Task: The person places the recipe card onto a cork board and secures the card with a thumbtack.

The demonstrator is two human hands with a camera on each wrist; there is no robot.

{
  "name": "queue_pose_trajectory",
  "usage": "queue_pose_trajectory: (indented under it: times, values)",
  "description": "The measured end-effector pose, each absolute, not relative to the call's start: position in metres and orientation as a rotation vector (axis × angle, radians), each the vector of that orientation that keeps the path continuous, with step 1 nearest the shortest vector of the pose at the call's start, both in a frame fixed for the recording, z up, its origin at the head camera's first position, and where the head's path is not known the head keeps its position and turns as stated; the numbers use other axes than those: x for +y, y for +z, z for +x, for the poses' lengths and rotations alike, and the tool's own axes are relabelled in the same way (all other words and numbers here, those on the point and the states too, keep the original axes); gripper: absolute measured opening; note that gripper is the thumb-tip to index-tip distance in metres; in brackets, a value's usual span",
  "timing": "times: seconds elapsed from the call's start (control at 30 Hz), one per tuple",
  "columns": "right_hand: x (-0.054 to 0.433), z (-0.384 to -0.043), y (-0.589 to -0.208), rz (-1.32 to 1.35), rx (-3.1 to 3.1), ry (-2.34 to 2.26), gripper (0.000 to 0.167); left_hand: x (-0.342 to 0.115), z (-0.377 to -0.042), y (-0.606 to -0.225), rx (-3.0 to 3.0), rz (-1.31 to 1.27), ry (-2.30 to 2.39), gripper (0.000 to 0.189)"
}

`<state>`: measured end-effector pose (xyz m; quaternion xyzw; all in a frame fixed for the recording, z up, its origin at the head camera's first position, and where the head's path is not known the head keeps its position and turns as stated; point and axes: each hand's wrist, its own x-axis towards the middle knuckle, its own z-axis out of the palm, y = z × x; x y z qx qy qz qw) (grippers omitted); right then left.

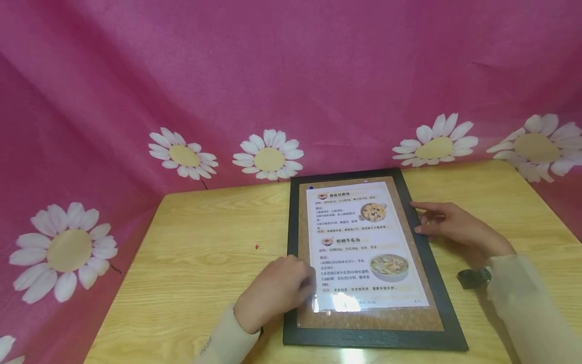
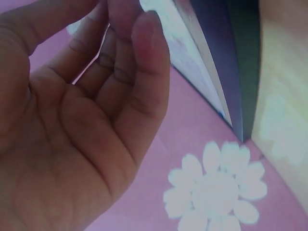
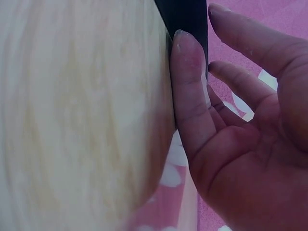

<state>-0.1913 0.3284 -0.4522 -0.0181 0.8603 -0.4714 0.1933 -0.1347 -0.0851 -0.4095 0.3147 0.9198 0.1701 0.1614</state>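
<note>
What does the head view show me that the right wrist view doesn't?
Only the head view shows the whole cork board in its black frame, the laminated recipe sheet on it, pins at the top, a small red speck on the table, and the left hand at the sheet's lower left corner. Only the right wrist view shows, close up, the right hand's thumb pressed flat against the frame's edge. Both show the right hand, the wooden table and the pink daisy cloth.
</note>
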Motion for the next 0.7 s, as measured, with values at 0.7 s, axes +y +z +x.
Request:
queue_pose_trajectory:
  times: [0.7]
  values:
    - [0.328, -0.186, -0.450, 0.034, 2.295, -1.456, 0.082, -0.147, -0.184, -0.405, 2.884, 0.588, 0.673, 0.015]
